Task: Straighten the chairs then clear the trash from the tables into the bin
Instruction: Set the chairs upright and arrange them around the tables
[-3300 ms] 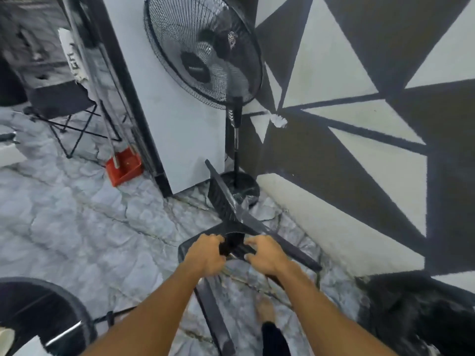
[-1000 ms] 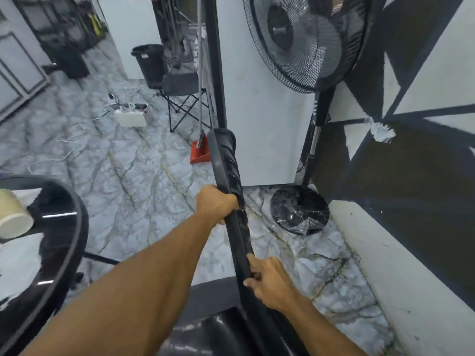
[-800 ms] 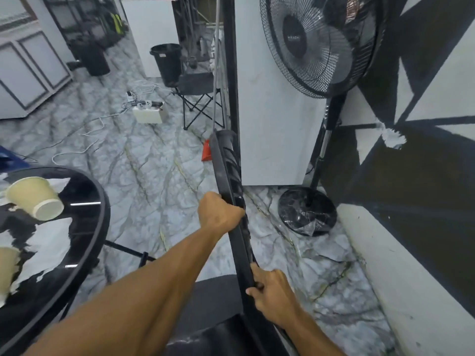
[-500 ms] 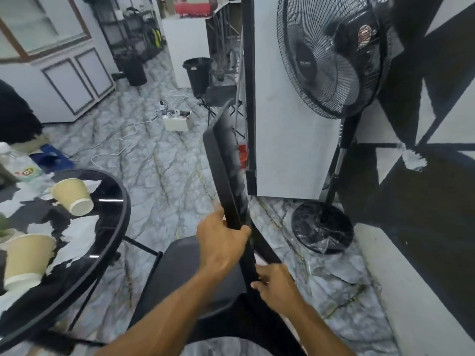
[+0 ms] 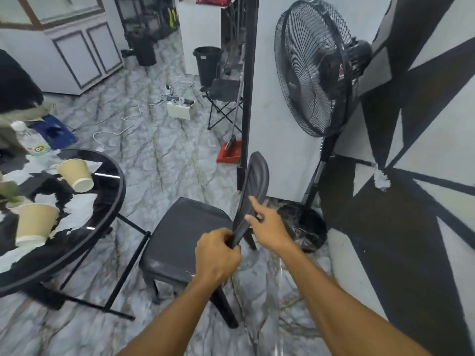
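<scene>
Grey marble floor (image 5: 159, 150); black-and-white painted wall at 3 o'clock.

Nearest us, the left grip (image 5: 218, 255) is curled round the lower edge of the chair (image 5: 185, 235) backrest, we judge to steer it square to the desk (image 5: 120, 181). The right grip (image 5: 270, 227) holds nothing, its fingers straight against the backrest.

Chairs in hand: one, upright on its legs, 12 o'clock.

Desk, 9 o'clock: we count two paper cups, the tipped cup (image 5: 75, 173) and the nearer cup (image 5: 36, 224), plus torn paper and one bottle (image 5: 30, 142). Trash untouched.

Far, 12 o'clock: one black bin (image 5: 207, 62).
</scene>
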Tool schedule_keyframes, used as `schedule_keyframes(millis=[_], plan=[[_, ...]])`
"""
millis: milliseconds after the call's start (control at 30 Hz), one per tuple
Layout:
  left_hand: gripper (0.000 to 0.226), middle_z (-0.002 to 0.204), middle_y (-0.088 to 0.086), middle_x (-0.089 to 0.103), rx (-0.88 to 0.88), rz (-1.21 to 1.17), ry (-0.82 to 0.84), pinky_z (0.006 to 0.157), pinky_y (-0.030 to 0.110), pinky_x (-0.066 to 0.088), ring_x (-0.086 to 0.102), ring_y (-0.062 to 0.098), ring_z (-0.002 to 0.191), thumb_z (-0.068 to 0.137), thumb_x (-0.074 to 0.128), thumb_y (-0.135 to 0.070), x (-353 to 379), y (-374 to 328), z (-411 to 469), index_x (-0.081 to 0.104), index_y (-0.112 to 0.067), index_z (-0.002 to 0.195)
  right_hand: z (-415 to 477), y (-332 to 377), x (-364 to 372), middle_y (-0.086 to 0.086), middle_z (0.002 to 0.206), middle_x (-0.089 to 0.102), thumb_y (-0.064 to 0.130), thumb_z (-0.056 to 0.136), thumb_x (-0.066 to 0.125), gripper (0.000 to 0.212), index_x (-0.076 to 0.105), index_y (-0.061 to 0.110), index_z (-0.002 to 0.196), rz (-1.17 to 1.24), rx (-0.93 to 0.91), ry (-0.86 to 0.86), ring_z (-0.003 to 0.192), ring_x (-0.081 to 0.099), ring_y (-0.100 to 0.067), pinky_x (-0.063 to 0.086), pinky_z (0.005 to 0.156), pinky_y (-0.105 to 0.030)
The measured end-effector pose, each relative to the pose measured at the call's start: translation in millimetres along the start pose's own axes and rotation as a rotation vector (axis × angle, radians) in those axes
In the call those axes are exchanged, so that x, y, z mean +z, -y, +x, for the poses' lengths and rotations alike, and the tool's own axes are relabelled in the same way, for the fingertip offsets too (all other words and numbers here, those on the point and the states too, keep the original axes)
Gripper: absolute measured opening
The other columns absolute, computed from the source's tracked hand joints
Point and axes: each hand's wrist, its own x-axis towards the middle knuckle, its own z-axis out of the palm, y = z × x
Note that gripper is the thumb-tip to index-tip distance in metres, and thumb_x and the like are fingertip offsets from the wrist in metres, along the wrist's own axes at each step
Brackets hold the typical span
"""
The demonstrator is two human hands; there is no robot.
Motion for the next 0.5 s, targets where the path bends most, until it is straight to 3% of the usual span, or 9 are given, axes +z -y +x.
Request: schedule_keyframes(millis=[100, 167, 200, 233, 267, 333, 400, 500], plan=[[0.012, 0.047, 0.001, 0.053, 0.006, 0.064, 0.093, 0.044, 0.031, 0.044, 0.049, 0.020, 0.045, 0.064, 0.062, -0.016, -8.7, -17.1, 11.0, 0.053, -0.013, 0.055, 9.6, 6.8, -3.8, 0.001, 0.143, 0.053, 0.013, 0.097, 0.054, 0.040, 0.055, 0.004, 0.135, -0.221, -0.004, 0.059, 0.127, 0.052, -0.015, 0.037, 0.092, -0.016], [0.012, 0.046, 0.002, 0.051, -0.021, 0.077, 0.141, 0.042, 0.030, 0.042, 0.044, 0.020, 0.043, 0.061, 0.060, -0.015, -11.4, -18.8, 16.0, 0.051, -0.011, 0.054, 15.6, 8.3, -7.6, -0.002, 0.132, 0.063, 0.020, 0.095, 0.057, 0.041, 0.057, 0.014, 0.136, -0.330, -0.029, 0.080, 0.120, 0.055, -0.018, 0.043, 0.092, -0.022], [0.014, 0.045, 0.002, 0.049, -0.032, 0.077, 0.161, 0.041, 0.030, 0.040, 0.042, 0.020, 0.043, 0.061, 0.060, -0.015, -12.6, -18.7, 17.2, 0.049, -0.011, 0.052, 19.3, 5.4, -9.7, -0.006, 0.134, 0.061, 0.027, 0.094, 0.059, 0.042, 0.058, 0.021, 0.135, -0.399, -0.041, 0.091, 0.131, 0.046, -0.022, 0.042, 0.102, -0.029], [0.016, 0.045, 0.002, 0.049, -0.039, 0.077, 0.177, 0.041, 0.028, 0.037, 0.042, 0.021, 0.043, 0.062, 0.060, -0.014, -14.1, -19.6, 17.8, 0.048, -0.012, 0.051, 22.2, 3.1, -12.6, -0.012, 0.146, 0.049, 0.034, 0.093, 0.059, 0.043, 0.058, 0.027, 0.135, -0.494, -0.038, 0.102, 0.145, 0.027, -0.027, 0.034, 0.113, -0.038], [0.017, 0.046, 0.001, 0.049, -0.044, 0.075, 0.194, 0.041, 0.027, 0.036, 0.043, 0.021, 0.045, 0.062, 0.060, -0.014, -15.4, -21.1, 19.1, 0.048, -0.013, 0.051, 24.5, 1.1, -16.0, -0.018, 0.158, 0.025, 0.044, 0.092, 0.059, 0.045, 0.056, 0.034, 0.135, -0.599, -0.032, 0.107, 0.150, 0.006, -0.031, 0.024, 0.118, -0.047], [0.014, 0.049, 0.003, 0.050, -0.055, 0.082, 0.230, 0.042, 0.026, 0.034, 0.046, 0.023, 0.048, 0.062, 0.060, -0.013, -16.9, -27.0, 23.2, 0.049, -0.013, 0.052, 25.2, -0.2, -24.2, -0.017, 0.161, -0.015, 0.059, 0.089, 0.055, 0.053, 0.050, 0.042, 0.138, -0.767, -0.062, 0.110, 0.149, -0.015, -0.032, 0.008, 0.118, -0.057], [0.010, 0.055, 0.006, 0.054, -0.072, 0.104, 0.259, 0.042, 0.029, 0.038, 0.050, 0.024, 0.051, 0.063, 0.061, -0.014, -15.5, -36.3, 29.7, 0.053, -0.009, 0.059, 24.3, -1.2, -36.0, -0.012, 0.160, -0.023, 0.062, 0.089, 0.052, 0.056, 0.045, 0.043, 0.141, -0.851, -0.173, 0.146, 0.148, -0.020, -0.026, 0.000, 0.119, -0.057], [0.018, 0.058, 0.006, 0.055, -0.110, 0.090, 0.255, 0.044, 0.034, 0.044, 0.051, 0.024, 0.051, 0.066, 0.063, -0.022, -8.7, -51.4, 35.1, 0.051, -0.010, 0.062, 28.7, -2.8, -58.1, -0.006, 0.164, -0.010, 0.043, 0.084, 0.054, 0.061, 0.041, 0.042, 0.144, -0.910, -0.312, 0.313, 0.149, -0.017, -0.020, -0.006, 0.121, -0.052]])
